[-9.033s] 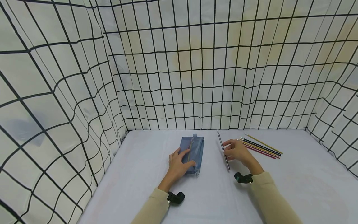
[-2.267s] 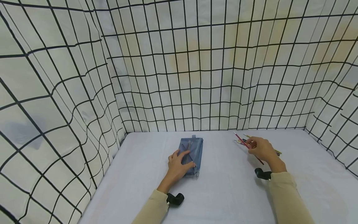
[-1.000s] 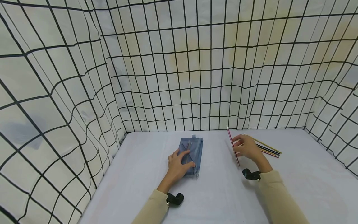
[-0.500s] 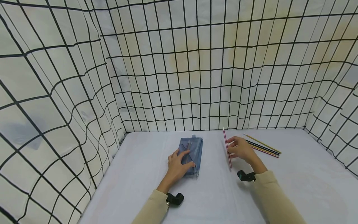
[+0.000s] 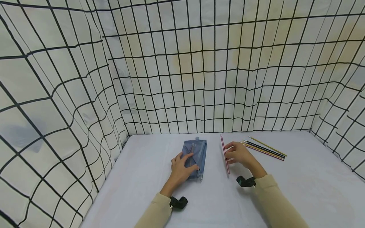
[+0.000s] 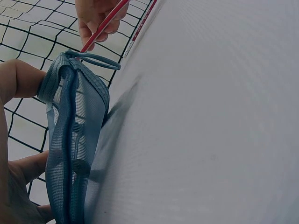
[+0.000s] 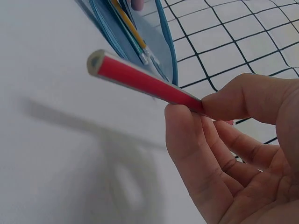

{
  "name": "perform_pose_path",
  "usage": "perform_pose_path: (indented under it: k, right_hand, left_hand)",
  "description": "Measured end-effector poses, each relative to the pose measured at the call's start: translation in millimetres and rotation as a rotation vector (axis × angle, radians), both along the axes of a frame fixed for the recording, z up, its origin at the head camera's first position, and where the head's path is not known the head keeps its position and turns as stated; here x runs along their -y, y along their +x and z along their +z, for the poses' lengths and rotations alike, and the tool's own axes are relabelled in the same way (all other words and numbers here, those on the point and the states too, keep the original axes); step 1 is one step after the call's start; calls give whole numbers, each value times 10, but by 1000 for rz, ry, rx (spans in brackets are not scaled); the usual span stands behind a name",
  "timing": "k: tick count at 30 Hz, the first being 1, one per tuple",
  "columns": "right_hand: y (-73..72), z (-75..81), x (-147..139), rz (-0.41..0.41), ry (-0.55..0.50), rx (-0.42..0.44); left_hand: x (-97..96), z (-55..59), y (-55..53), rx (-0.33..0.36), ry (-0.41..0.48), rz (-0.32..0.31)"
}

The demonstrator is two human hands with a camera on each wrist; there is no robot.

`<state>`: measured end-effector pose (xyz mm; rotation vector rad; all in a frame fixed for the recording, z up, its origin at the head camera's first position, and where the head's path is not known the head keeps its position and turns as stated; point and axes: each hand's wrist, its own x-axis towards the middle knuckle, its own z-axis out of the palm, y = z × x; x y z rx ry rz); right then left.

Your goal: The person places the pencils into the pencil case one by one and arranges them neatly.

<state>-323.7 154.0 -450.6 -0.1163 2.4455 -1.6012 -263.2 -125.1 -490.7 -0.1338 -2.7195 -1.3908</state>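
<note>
My left hand [image 5: 181,167] rests on a blue mesh zip pencil case [image 5: 201,152], fingers and thumb spread over its upper face. The thumb [image 6: 21,79] presses at the zip end in the left wrist view, beside a blue cord loop [image 6: 100,60]. Some pencils [image 7: 128,21] show inside the case, an orange one among them. To the right, my right hand [image 5: 240,155] pinches a red pencil [image 7: 140,84] between thumb and index finger. It points toward the near side of the table, over a shadow on the cloth.
Several pencils [image 5: 265,148], yellow, black and red, lie in a loose bundle at the right, behind my right hand. White cloth covers the table [image 5: 211,202]. A black grid net [image 5: 199,79] hangs before white walls at the back and sides.
My right hand has taken the red pencil from the bundle, carried it left toward the pencil case and turned it nearly lengthwise. My left hand has stayed in place on the case.
</note>
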Motion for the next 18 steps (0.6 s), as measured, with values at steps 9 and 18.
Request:
perform_pose_path:
  k: [9, 18]
  right_hand:
    - [25, -53, 137, 29, -48, 71]
    - [79, -119, 246, 96, -77, 116]
  left_hand:
    - [1, -1, 4, 3, 6, 3]
    - [-4, -8, -5, 5, 3, 9]
